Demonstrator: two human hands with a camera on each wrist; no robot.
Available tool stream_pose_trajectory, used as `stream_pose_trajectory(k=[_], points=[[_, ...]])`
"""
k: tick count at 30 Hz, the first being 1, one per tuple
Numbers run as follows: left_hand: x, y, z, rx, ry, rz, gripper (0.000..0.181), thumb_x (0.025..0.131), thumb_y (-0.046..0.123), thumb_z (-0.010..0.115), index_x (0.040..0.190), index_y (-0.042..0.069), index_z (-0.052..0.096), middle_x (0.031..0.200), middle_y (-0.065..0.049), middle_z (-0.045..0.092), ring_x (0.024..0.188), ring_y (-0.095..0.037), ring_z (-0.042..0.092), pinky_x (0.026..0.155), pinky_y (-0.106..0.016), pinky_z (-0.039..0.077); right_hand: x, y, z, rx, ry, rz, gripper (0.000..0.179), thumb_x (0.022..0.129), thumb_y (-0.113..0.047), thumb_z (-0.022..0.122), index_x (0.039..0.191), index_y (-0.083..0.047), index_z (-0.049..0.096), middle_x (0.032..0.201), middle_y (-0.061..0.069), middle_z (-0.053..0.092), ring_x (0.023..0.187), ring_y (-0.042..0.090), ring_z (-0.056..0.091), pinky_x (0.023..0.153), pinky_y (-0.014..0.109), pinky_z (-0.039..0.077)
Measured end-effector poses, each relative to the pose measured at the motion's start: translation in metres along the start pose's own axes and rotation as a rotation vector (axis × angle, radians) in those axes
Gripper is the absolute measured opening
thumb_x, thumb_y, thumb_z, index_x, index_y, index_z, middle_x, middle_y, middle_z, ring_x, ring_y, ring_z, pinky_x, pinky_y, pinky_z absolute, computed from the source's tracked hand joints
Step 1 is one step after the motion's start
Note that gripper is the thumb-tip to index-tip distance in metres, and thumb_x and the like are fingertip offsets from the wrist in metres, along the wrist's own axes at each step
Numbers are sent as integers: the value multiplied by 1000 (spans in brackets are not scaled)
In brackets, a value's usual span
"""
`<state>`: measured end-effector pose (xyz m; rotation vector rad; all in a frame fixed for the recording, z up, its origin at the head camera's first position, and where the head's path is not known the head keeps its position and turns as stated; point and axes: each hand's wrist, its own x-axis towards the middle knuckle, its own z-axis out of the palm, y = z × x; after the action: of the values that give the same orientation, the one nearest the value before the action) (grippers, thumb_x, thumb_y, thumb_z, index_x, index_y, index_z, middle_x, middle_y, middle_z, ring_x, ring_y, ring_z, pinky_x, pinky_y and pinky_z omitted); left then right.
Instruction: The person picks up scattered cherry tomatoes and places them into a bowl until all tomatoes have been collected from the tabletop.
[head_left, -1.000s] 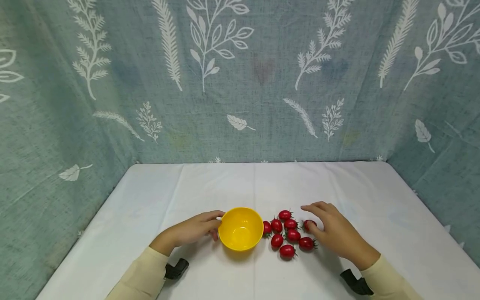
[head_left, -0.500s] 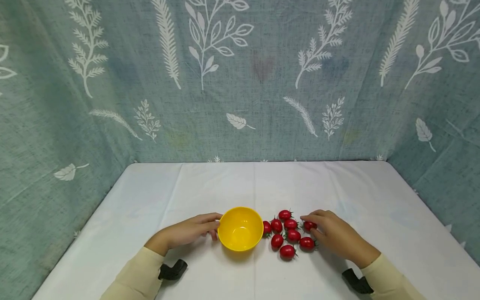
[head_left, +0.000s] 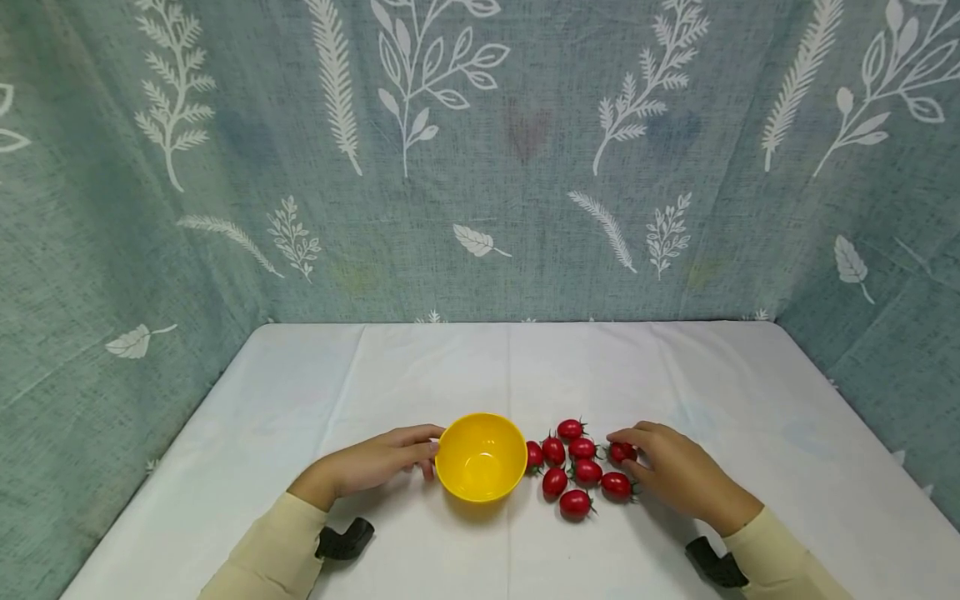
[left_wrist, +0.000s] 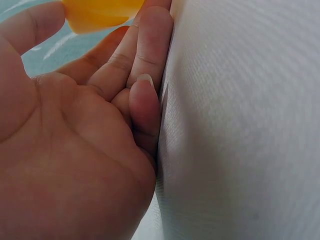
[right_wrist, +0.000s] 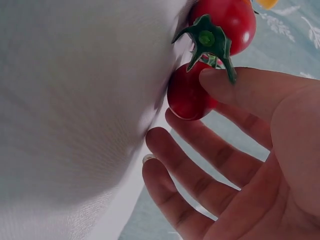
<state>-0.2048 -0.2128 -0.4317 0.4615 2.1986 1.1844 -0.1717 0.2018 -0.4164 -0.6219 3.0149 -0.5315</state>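
Beside the left rim of a yellow bowl (head_left: 481, 458), my left hand (head_left: 375, 463) touches its outer wall with thumb and fingertips. The left wrist view shows this hand's fingers (left_wrist: 152, 45) low along the white cloth, the bowl's edge (left_wrist: 102, 12) above them. My right hand (head_left: 678, 471) pinches a red cherry tomato (head_left: 621, 452) between thumb and index finger. That tomato (right_wrist: 190, 92) looks to be on or just over the cloth in the right wrist view; the other fingers are spread behind it. More cherry tomatoes (head_left: 587, 472) with green stems lie between bowl and right hand.
A white cloth (head_left: 420, 367) covers the table. Patterned blue-green curtains (head_left: 480, 283) stand behind it and at both sides. Dark wrist-mounted pieces (head_left: 345, 539) show beneath the sleeves. One tomato (head_left: 534, 456) lies against the bowl's right side.
My right hand has lowered and brought its thumb and index finger together on the rightmost tomato, which has turned and shifted slightly right. The left hand stays beside the bowl.
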Motion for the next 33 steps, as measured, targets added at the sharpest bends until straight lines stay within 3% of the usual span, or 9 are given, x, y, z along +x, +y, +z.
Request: stream_pose_trajectory(k=[7,22,33], points=[[-1,1,0,9,3,4,44,105,45,45,142,22,52,102,-4,68,103,-21,56,87,-38,36,1,-2,-1,-1,8,4,34,85,-13,79,119,-12,70,98,-5,67,87,9,59,76,34,52],[-3,2,-2,6,5,-1,43,105,44,45,142,22,52,101,-4,68,105,-21,55,89,-39,36,-1,-9,-4,-9,135,-26,39,84,-13,80,122,-14,70,103,-4,69,94,16,66,80,37,57],[-2,2,1,-7,7,2,44,105,45,45,142,22,52,102,-4,68,103,-21,56,86,-38,34,-7,-39,-9,42,222,-61,39,85,-20,81,122,-23,70,103,-11,66,94,11,63,78,31,56]])
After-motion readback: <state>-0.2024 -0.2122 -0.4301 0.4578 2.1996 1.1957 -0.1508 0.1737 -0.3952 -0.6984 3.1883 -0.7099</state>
